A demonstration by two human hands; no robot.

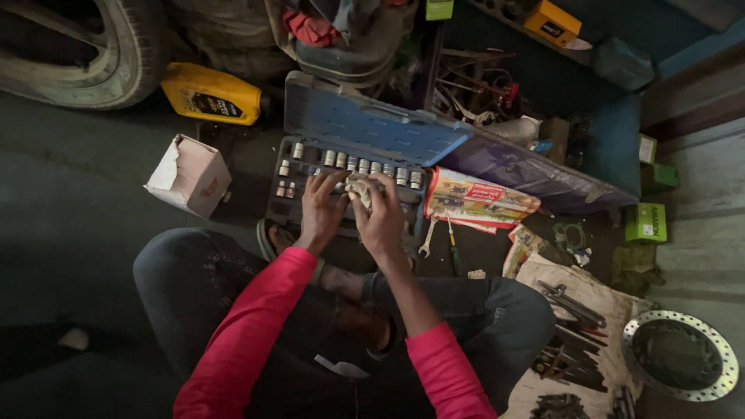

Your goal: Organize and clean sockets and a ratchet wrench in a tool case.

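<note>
Two bare hands worked over an open socket set case (349, 167) that lay on the dark floor in front of a seated person in pink sleeves and dark jeans. The right hand (382, 213) was closed around a small crumpled rag (358, 188), fingers wrapped on it, just above the lower tray of the case. The left hand (320, 208) rested beside it, fingers spread slightly apart and their tips touching the tray near the row of sockets (357, 161); whether it pinched anything could not be told. The blue lid (365, 120) of the case stood tilted back, away from the person.

Left of the case sat a torn white cardboard box (188, 174), and beyond it a yellow oil jug (211, 95) lay beside a tyre (85, 54). Right of the case lay a printed paper packet (477, 198), with a spanner (427, 240) and a screwdriver (452, 244) just below it. Farther right, a cloth (578, 310) carried dark tools, and a perforated brake disc (680, 354) lay near its edge. A small green box (646, 222) stood well apart at the right.
</note>
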